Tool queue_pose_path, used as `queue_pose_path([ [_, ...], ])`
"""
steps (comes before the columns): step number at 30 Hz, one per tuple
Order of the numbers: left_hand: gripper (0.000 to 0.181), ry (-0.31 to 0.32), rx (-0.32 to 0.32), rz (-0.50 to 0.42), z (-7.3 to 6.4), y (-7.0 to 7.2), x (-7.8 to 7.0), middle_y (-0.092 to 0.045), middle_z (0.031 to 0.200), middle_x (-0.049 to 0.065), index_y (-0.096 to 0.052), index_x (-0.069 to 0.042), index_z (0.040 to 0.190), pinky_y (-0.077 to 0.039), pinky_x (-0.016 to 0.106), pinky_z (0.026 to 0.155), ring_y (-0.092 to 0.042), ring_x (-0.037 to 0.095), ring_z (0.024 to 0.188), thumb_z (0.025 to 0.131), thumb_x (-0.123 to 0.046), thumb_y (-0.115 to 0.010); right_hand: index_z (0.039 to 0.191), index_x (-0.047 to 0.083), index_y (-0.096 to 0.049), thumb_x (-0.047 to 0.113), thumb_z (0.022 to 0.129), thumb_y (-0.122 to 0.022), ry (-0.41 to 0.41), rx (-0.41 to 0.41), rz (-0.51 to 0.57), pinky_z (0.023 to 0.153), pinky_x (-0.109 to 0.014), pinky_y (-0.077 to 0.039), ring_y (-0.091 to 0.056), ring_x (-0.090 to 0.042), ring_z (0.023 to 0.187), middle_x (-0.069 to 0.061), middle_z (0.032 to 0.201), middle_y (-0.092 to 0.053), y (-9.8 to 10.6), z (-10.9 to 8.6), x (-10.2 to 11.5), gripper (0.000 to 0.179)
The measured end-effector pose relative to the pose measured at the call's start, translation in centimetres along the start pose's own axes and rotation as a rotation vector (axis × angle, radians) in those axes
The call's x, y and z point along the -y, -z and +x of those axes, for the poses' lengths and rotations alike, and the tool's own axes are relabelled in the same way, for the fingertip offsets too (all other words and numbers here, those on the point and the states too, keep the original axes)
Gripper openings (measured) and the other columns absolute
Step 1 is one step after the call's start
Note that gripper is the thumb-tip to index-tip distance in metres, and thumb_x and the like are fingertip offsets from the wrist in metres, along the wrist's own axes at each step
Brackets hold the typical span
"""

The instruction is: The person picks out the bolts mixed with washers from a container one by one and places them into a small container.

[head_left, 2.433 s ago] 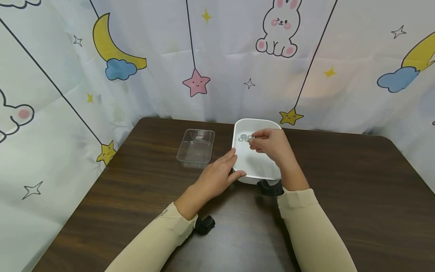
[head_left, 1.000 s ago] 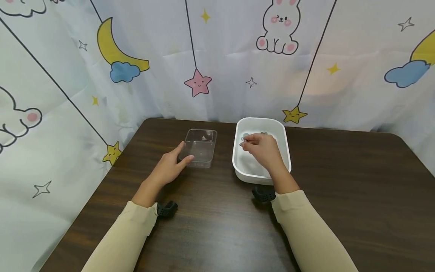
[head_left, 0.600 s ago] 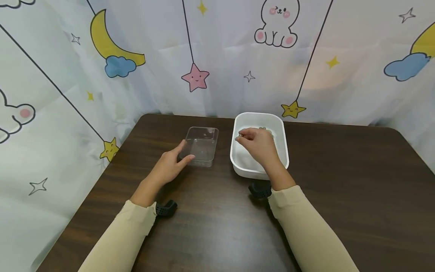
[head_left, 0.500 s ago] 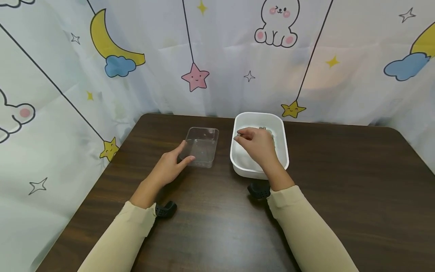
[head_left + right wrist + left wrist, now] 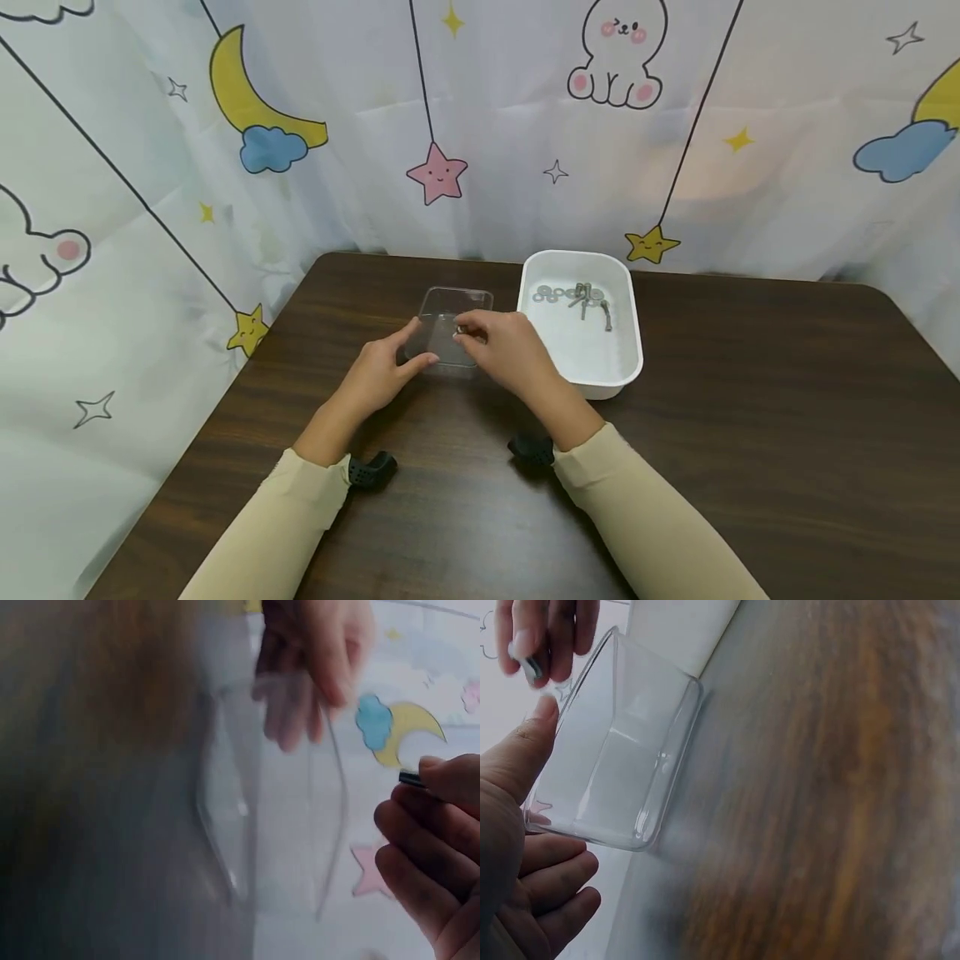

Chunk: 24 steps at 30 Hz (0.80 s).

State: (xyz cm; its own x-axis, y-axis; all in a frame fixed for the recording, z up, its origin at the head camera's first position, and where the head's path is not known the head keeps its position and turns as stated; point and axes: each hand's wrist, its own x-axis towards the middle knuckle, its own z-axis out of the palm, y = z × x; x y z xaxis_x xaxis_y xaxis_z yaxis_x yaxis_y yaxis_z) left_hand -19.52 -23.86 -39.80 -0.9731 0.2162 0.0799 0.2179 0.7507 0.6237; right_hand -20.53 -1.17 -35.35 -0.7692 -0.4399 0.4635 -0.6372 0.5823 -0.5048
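Evidently, a small metallic piece (image 5: 410, 778) is pinched between thumb and fingers of the right hand (image 5: 510, 346), just above the clear box (image 5: 622, 780), whose corner is touched by the loosely spread left hand (image 5: 371, 375). The piece is judged light, stiff and slightly slippery, best gripped across its sides.

Pale yellow sleeves (image 5: 652, 517), black wristbands (image 5: 372, 471)

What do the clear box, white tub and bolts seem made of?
Clear box: probably hard plastic; glossy, see-through, edge glints; glass is possible.
White tub: likely plastic; smooth, opaque, evenly coloured.
Bolts: apparently metal, judging by their dull grey colour.
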Motion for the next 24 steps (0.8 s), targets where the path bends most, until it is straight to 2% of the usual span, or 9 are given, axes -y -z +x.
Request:
queue_pose_path([
  [7, 0.074, -0.055, -0.071, 0.008, 0.1, -0.1, 0.1, -0.051, 0.144, 0.014, -0.046, -0.004, 0.146, -0.049, 0.051, 0.100, -0.057, 0.033, 0.125, 0.089, -0.045, -0.069, 0.111, 0.009, -0.074, 0.014, 0.092, -0.071, -0.043, 0.158, -0.025, 0.079, -0.031, -0.058, -0.072, -0.017, 0.092, -0.004, 0.103, -0.075, -2.4, 0.5, 0.7, 0.021],
  [11, 0.072, -0.055, -0.074, 0.005, 0.0, 0.0, 0.1, -0.055, 0.141, 0.013, -0.048, -0.005, 0.145, -0.053, 0.049, 0.094, -0.061, 0.034, 0.120, 0.088, -0.043, -0.071, 0.113, 0.008, -0.074, 0.013, 0.092, -0.070, -0.043, 0.210, -0.006, 0.080, -0.032, -0.058, -0.072, -0.018, 0.093, -0.005, 0.106, -0.075, -3.0, 0.8, 0.7, 0.022],
  [16, 0.073, -0.057, -0.059, -0.014, 0.0, 0.2, 0.3, -0.054, 0.142, 0.013, -0.048, -0.005, 0.145, -0.053, 0.050, 0.094, -0.060, 0.035, 0.121, 0.087, -0.043, -0.071, 0.119, 0.008, -0.072, 0.011, 0.094, -0.067, -0.047, 0.251, 0.026, 0.080, -0.032, -0.057, -0.070, -0.019, 0.096, -0.007, 0.114, -0.073, -3.6, 1.0, 0.4, 0.026],
  [19, 0.073, -0.062, -0.059, -0.013, 0.0, 0.3, 0.4, -0.054, 0.142, 0.013, -0.049, -0.005, 0.145, -0.054, 0.048, 0.092, -0.059, 0.035, 0.121, 0.087, -0.043, -0.071, 0.120, 0.006, -0.070, 0.011, 0.095, -0.066, -0.078, 0.258, 0.060, 0.077, -0.032, -0.056, -0.069, -0.018, 0.090, -0.007, 0.108, -0.073, -3.7, 1.1, 0.4, 0.026],
  [21, 0.072, -0.061, -0.059, -0.013, 0.0, 0.3, 0.5, -0.056, 0.140, 0.013, -0.049, -0.006, 0.145, -0.055, 0.043, 0.086, -0.066, 0.035, 0.109, 0.087, -0.043, -0.071, 0.116, 0.007, -0.068, 0.012, 0.095, -0.067, -0.106, 0.255, 0.077, 0.075, -0.031, -0.055, -0.068, -0.017, 0.085, -0.006, 0.103, -0.073, -3.8, 1.1, 0.5, 0.022],
  [23, 0.071, -0.059, -0.064, -0.011, 0.0, 0.3, 0.5, -0.056, 0.140, 0.013, -0.049, -0.006, 0.144, -0.051, 0.038, 0.079, -0.068, 0.032, 0.096, 0.087, -0.043, -0.071, 0.110, 0.008, -0.066, 0.012, 0.095, -0.066, -0.125, 0.252, 0.091, 0.072, -0.030, -0.055, -0.066, -0.015, 0.080, -0.004, 0.096, -0.072, -3.9, 1.2, 0.5, 0.016],
  [24, 0.071, -0.059, -0.065, -0.014, 0.0, 0.3, 0.5, -0.057, 0.139, 0.012, -0.050, -0.006, 0.144, -0.048, 0.037, 0.077, -0.068, 0.031, 0.095, 0.087, -0.042, -0.071, 0.108, 0.009, -0.066, 0.012, 0.095, -0.066, -0.127, 0.250, 0.091, 0.072, -0.029, -0.055, -0.066, -0.014, 0.079, -0.003, 0.096, -0.072, -4.0, 1.2, 0.5, 0.014],
])
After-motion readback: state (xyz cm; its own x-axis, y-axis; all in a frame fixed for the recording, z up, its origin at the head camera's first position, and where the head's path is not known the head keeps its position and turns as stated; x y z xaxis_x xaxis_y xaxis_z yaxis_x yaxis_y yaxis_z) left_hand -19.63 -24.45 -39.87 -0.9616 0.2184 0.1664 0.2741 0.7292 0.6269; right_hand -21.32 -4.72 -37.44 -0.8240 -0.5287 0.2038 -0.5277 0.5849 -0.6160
